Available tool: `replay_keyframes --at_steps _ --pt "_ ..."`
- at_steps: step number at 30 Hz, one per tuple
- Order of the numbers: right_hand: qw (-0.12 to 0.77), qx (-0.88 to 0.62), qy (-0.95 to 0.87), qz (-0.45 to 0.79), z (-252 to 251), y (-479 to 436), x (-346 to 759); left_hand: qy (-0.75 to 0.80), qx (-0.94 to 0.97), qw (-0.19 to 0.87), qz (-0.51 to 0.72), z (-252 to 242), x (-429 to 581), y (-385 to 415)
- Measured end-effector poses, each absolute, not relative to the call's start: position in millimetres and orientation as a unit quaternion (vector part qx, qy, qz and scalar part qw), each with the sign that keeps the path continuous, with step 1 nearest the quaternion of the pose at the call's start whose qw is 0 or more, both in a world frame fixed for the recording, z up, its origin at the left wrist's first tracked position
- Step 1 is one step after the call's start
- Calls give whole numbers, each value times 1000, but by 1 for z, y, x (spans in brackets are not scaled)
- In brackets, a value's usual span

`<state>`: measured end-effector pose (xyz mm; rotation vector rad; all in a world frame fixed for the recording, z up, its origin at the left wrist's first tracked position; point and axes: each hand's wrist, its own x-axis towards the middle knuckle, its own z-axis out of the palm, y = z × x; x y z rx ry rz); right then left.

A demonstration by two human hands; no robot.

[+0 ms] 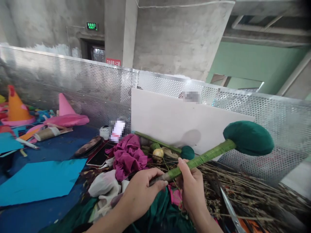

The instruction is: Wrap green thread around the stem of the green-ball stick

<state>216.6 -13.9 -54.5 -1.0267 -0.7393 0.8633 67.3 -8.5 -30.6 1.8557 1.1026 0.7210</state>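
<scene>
A stick wrapped in green strips (pixel 206 156) slants up to the right, with a padded dark green cloth head (pixel 249 138) at its far end. My left hand (pixel 142 191) is closed round its lower brown end, thumb along the near side. Further up the wrapped part, my right hand (pixel 191 184) pinches the stick between thumb and fingers. A thin green strand hangs by the right hand. Under the hands lie dark green cloth (pixel 161 207) and a pink scrap (pixel 175 195). Just beyond them is a small yellowish ball (pixel 158 153).
Purple cloth (pixel 130 155), white cloth (pixel 105 184) and a dark phone (pixel 99 157) lie to the left. A blue sheet (pixel 43 181) and pink cone hat (pixel 66 110) sit further left. Dry stalks (pixel 243 184) and scissors (pixel 229 205) are at right. A white board (pixel 175 119) stands behind.
</scene>
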Motion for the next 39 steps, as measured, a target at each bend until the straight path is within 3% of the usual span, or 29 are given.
replay_keyframes --at_steps 6,14,19,27,29,35,39 --pt "702 -492 -346 382 -52 -10 214 404 719 499 265 -37 69 -1" --pt "760 -354 -361 409 -65 -19 203 397 702 463 367 -34 64 -5" --pt "697 -422 -530 234 -92 -32 205 411 670 486 383 -35 63 1" --pt "614 -505 -605 -32 -118 -44 192 451 657 467 384 -51 66 7" --pt "600 -479 -641 -27 -106 -44 193 476 669 434 370 -48 67 5" --pt "546 -383 -728 161 -50 -40 223 525 713 332 327 -35 68 -7" --pt "532 -394 -733 155 -37 -34 237 512 754 281 301 -37 70 -11"
